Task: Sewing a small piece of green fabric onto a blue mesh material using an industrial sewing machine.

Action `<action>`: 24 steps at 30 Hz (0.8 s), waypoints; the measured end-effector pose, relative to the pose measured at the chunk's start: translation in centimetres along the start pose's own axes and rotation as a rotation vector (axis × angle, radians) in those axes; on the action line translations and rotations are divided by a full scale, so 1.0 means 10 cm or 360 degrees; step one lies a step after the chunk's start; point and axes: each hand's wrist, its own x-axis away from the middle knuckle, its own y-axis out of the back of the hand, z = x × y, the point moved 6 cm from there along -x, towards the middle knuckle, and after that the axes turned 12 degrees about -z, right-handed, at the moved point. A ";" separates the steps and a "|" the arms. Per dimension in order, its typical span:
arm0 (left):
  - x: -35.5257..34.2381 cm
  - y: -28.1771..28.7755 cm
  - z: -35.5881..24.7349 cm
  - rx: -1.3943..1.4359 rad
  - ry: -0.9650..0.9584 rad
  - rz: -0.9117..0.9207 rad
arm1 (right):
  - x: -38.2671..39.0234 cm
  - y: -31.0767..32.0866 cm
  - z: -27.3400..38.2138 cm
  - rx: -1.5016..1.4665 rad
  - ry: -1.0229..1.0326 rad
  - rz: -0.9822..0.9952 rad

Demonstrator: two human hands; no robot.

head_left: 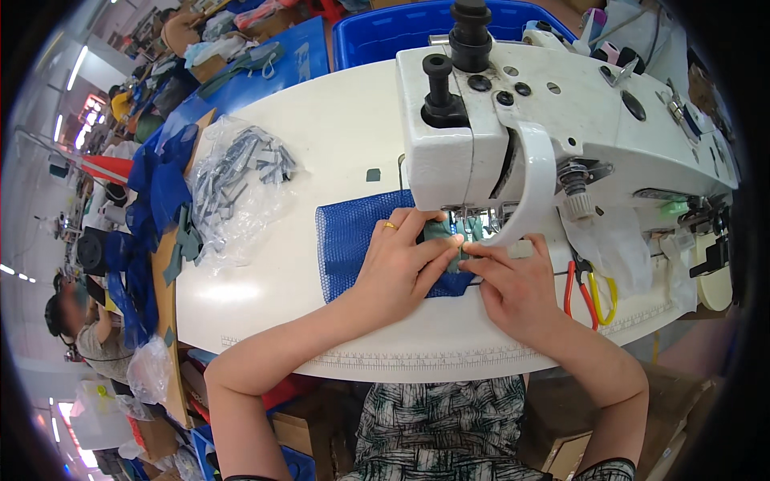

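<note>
On the white sewing machine's [457, 172] bed lies a blue mesh fabric [345, 240], with a small green fabric piece [437, 231] on it beside the needle area. My left hand [401, 260], a ring on one finger, rests on the mesh. Its fingertips and thumb are closed on the green piece at the presser foot. From the right, my right hand [517, 280] pinches the same piece close to my left thumb; a pale wrap circles one of its fingers. The fingertips partly hide the green piece, and the machine head covers its far side.
A clear plastic bag [249, 172] of grey-green strips lies at the left. Red-handled and yellow-handled cutting tools [584, 293] rest right of my right hand. A small green scrap [373, 174] lies beyond the mesh. Behind stands a blue bin [353, 40]; a person [100, 337] is at far left.
</note>
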 end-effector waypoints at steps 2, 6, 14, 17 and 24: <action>-0.02 0.01 0.00 -0.0038 -0.0014 0.0006 | -0.01 0.00 -0.01 0.0022 -0.0002 0.0005; -0.08 0.02 0.05 -0.0012 0.0076 0.0139 | -0.02 0.02 -0.01 0.0080 0.0046 0.0004; -0.22 0.23 0.16 0.0189 -0.0123 0.0455 | -0.04 0.03 0.02 0.0018 0.0020 -0.0062; -0.27 0.27 -0.26 0.0060 -0.0276 0.0529 | -0.04 0.05 0.00 -0.0006 -0.0035 -0.0148; -0.09 0.14 -0.52 -0.0056 -0.0178 0.0605 | -0.04 0.07 0.10 -0.0085 0.0203 -0.0012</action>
